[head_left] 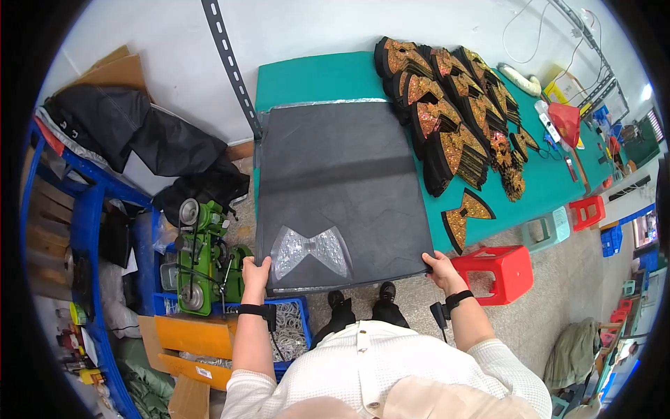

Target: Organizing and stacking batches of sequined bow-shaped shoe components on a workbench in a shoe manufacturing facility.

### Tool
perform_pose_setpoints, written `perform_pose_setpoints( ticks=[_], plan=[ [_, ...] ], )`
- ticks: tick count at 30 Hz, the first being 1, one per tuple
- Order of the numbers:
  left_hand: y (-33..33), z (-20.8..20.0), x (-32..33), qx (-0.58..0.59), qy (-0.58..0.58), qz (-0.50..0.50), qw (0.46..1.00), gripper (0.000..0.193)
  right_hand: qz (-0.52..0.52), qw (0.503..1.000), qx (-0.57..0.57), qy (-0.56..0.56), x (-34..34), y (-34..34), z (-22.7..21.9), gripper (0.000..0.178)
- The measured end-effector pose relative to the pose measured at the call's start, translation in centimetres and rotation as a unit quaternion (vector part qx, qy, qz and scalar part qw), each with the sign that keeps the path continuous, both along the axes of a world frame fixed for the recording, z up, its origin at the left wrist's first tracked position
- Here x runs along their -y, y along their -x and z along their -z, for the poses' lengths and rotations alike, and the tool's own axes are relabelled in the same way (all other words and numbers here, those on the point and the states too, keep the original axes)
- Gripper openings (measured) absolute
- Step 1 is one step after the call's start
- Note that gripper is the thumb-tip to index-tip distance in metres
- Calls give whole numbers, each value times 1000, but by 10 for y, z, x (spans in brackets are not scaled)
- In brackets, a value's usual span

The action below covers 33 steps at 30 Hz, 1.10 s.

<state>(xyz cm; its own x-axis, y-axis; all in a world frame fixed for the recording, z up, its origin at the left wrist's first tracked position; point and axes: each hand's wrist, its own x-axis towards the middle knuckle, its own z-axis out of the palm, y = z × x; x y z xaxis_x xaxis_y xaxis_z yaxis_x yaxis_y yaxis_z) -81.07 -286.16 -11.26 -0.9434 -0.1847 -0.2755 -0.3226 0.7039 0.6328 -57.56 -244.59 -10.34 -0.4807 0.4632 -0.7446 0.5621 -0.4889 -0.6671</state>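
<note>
A large black sheet (335, 202) lies over the near left part of the green table and reaches its front edge, with a silver strip showing along its far and near edges. My left hand (255, 274) grips the sheet's near left corner, thumb on top. At the near right corner, my right hand (443, 271) closes on the same sheet, its fingers partly hidden below. A silver sparkling bow-shaped piece (310, 246) rests flat on the sheet, nearer my left hand. Just right of the sheet, one gold-and-black bow-shaped piece (466, 216) lies alone.
Stacked gold-and-black bow pieces (453, 153) cover the green table (307, 77) to the right. A red stool (497, 272) stands by its front edge. At left are a green machine (202, 262), a cardboard box (192, 339) and a blue crate (301, 314). A slotted metal post (234, 66) rises behind.
</note>
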Motion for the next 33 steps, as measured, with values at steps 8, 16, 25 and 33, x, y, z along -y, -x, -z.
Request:
perform_pose_setpoints(
  ticks=[8, 16, 25, 33],
  plan=[
    [-36, -10, -7, -94, -50, 12, 994, 49, -19, 988, 23, -154, 0, -13, 9, 35],
    [-82, -5, -4, -78, -34, 11, 996, 44, -48, 985, 60, -157, -1, -41, 8, 36],
    [-103, 18, 8, -22, -38, -18, 999, 45, -38, 985, 71, -151, 11, -55, 15, 37],
    [-102, -5, 3, -100, 65, 136, 984, 37, -146, 816, 149, -538, 7, -71, 56, 45]
  ],
)
